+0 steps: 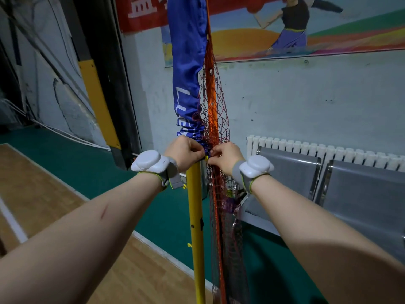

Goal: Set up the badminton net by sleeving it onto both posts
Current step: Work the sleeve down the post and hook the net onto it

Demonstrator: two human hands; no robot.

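Net sleeve around yellow post | left hand, right hand: grip clamped on its bunched hem

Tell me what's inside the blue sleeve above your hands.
The yellow post runs up into the blue sleeve at its bunched bottom edge, gripped by the left hand and right hand. Above that, fabric covers everything: the post inside cannot be seen.

White block letters are running down the blue net sleeve, beginning with an "L". The rest are disappearing into the gathered folds and cannot be read. Large white Chinese characters are showing on the red banner, cut off by the frame's top edge and unreadable.
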